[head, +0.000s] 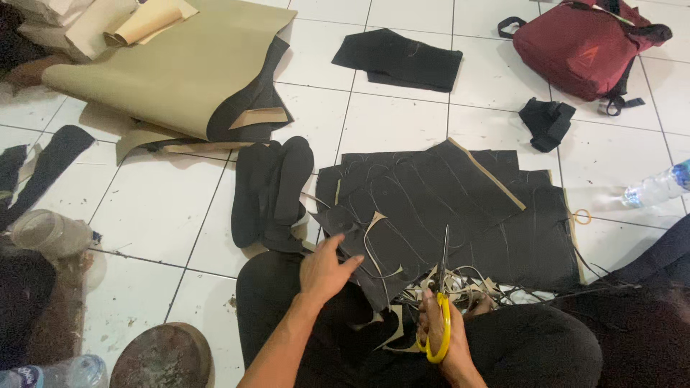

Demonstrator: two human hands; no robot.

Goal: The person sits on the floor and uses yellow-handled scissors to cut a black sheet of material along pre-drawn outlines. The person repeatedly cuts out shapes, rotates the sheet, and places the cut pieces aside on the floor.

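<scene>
My right hand (447,338) grips yellow-handled scissors (440,302), whose blades point away from me into a black sheet (431,208) marked with traced sole outlines. My left hand (327,269) rests flat on the near left edge of that sheet, fingers spread over a part-cut piece. The sheet lies across my lap and the white tiled floor. Thin offcut strips (467,284) pile up beside the scissors. A stack of cut black sole shapes (273,190) lies just left of the sheet.
A folded tan-and-black sheet (180,72) lies far left, another black piece (399,59) at top centre. A red backpack (586,43) and small black pouch (546,122) sit top right. A plastic bottle (658,187) lies right; a clear cup (47,231) left.
</scene>
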